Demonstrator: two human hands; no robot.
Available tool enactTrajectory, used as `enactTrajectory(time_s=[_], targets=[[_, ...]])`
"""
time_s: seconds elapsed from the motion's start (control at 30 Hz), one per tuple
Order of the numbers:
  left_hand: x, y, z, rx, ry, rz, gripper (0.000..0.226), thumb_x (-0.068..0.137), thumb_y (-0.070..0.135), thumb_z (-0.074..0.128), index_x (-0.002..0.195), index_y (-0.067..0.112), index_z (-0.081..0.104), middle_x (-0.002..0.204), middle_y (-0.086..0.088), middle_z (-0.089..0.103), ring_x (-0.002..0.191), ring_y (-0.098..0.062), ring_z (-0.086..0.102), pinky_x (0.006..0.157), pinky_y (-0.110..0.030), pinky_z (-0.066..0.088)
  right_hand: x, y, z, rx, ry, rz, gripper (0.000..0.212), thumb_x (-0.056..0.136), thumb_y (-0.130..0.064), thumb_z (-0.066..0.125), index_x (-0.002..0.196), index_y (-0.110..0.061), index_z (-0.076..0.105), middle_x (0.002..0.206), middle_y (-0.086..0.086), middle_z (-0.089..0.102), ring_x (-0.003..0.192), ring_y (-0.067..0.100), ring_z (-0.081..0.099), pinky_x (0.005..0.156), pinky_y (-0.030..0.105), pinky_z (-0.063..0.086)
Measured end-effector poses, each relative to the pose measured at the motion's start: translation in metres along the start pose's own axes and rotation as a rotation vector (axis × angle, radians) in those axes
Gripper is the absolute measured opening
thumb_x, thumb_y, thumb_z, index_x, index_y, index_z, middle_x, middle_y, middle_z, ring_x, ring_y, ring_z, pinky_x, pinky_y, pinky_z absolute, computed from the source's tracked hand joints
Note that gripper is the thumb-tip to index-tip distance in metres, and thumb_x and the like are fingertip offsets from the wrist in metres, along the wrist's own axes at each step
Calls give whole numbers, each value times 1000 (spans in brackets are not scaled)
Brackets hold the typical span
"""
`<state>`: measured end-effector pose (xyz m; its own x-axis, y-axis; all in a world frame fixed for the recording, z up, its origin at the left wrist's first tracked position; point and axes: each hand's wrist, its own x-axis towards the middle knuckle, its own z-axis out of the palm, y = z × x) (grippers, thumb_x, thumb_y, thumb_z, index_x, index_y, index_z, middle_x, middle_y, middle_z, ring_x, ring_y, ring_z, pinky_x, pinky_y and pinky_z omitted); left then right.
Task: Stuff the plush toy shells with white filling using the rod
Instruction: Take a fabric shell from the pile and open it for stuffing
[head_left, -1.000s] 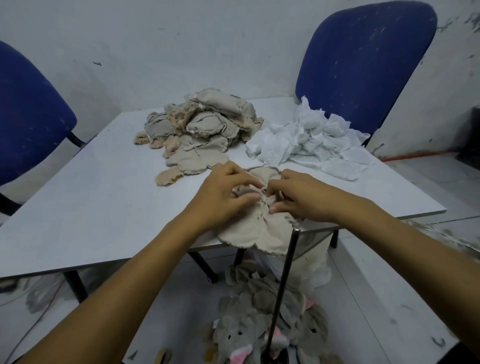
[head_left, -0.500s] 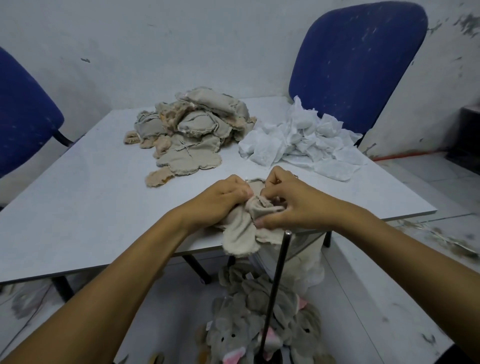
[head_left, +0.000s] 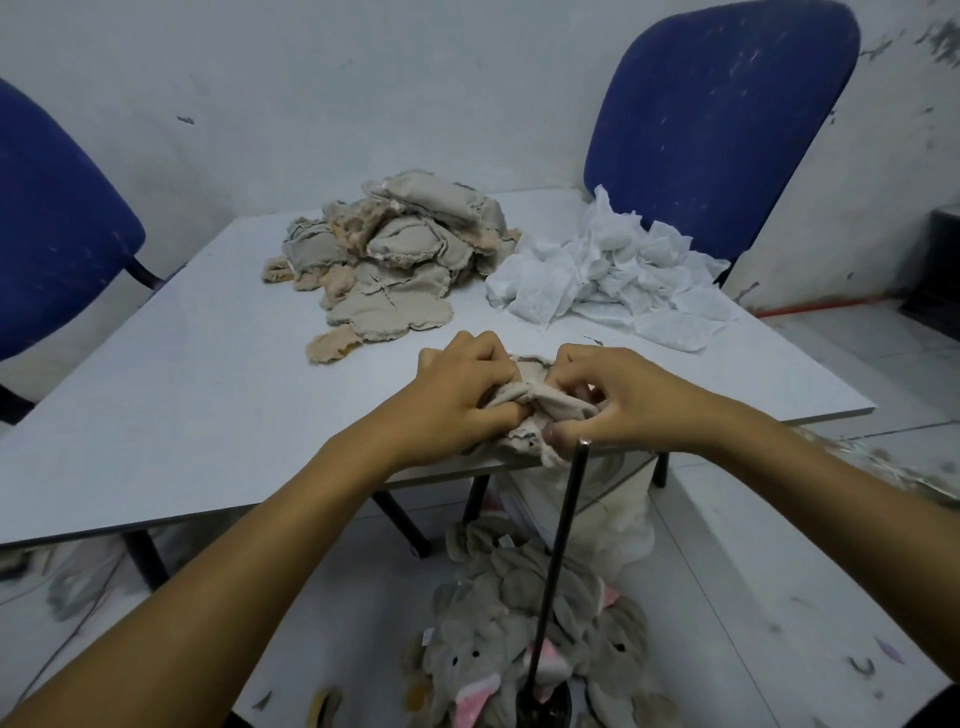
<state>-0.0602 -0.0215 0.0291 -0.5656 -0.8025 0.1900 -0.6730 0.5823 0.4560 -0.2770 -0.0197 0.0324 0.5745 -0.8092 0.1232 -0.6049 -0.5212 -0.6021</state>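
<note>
A beige plush shell (head_left: 540, 402) lies bunched at the near edge of the white table (head_left: 208, 395). My left hand (head_left: 457, 395) grips its left side with curled fingers. My right hand (head_left: 618, 400) pinches its right side. A dark metal rod (head_left: 558, 561) stands upright just below my right hand, its top at the table's edge. A pile of beige shells (head_left: 395, 260) sits at the back middle of the table. White filling packets (head_left: 608, 275) are heaped at the back right.
Two blue chairs stand by the wall, one at the left (head_left: 47, 234) and one behind the table's right corner (head_left: 722, 114). Grey stuffed plush toys (head_left: 519, 649) lie on the floor under the table's near edge, around the rod's base.
The flat shell has been gathered into a bunch between my hands. Both hands have closed tighter on it near the table's edge.
</note>
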Motion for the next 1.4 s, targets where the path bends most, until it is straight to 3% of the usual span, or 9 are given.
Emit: enactTrajectory(time_s=[0.07, 0.17, 0.33, 0.57, 0.8, 0.97, 1.07, 1.27, 1.4], targets=[[-3, 9, -3, -58, -47, 16, 15, 82, 45, 56, 76, 31, 51, 95, 5, 46, 93, -10, 41, 80, -31, 31, -6, -2, 3, -17, 150, -60, 14, 77, -18, 78, 70, -14, 66, 72, 2, 55, 68, 21, 51, 62, 43, 41], [-9, 19, -10, -250, -68, 44, 42, 70, 55, 57, 89, 18, 58, 96, 2, 48, 86, -9, 47, 72, -22, 36, -17, -9, 4, -36, 324, -149, 16, 74, -7, 78, 66, -6, 64, 62, 6, 55, 59, 19, 48, 55, 41, 39], [-20, 41, -13, -92, 260, 288, 16, 71, 30, 61, 80, 17, 58, 84, 8, 51, 68, -8, 44, 62, -24, 34, -32, -30, 2, -141, 522, -333, 24, 77, -23, 70, 64, -9, 56, 59, -4, 49, 56, 10, 40, 52, 20, 29], [-33, 49, 2, 318, 603, 593, 20, 84, 10, 68, 68, 7, 57, 74, -8, 53, 68, -23, 46, 63, -40, 31, -59, -34, 10, -519, 557, -515, 21, 78, -25, 59, 79, -4, 65, 78, 7, 49, 67, 20, 42, 48, 36, 37], [-40, 47, 34, 263, 588, 558, 13, 75, 0, 62, 67, 5, 54, 72, -11, 52, 65, -23, 38, 62, -36, 25, -70, -10, 45, -483, 656, -501, 9, 84, -14, 62, 82, -4, 61, 74, 11, 51, 66, 25, 44, 54, 34, 37], [-65, 22, 83, 131, 404, 479, 10, 71, -1, 66, 72, 2, 56, 73, -12, 46, 65, -25, 37, 60, -38, 27, -79, 11, 91, -273, 532, -380, 15, 91, -17, 61, 85, -4, 65, 80, 9, 57, 71, 24, 48, 61, 34, 41], [-73, 13, 95, 47, 331, 424, 12, 78, 7, 63, 87, 7, 54, 81, -5, 47, 73, -17, 34, 69, -30, 25, -83, 17, 97, -243, 489, -391, 14, 91, -19, 62, 89, -7, 58, 83, 4, 50, 76, 14, 36, 70, 24, 32], [-69, 20, 58, 94, 225, 445, 6, 82, 11, 58, 83, 6, 57, 73, -4, 47, 67, -16, 32, 62, -30, 29, -88, 10, 62, -487, 297, -481, 15, 86, -14, 66, 91, 1, 65, 84, 12, 58, 81, 22, 41, 75, 25, 30], [-52, 42, 10, 55, 332, 507, 7, 78, 13, 60, 79, 6, 58, 72, 2, 48, 63, -13, 37, 58, -23, 32, -79, -15, 16, -475, 394, -534, 14, 88, -15, 70, 87, -2, 66, 81, 7, 63, 81, 13, 40, 74, 14, 30]])
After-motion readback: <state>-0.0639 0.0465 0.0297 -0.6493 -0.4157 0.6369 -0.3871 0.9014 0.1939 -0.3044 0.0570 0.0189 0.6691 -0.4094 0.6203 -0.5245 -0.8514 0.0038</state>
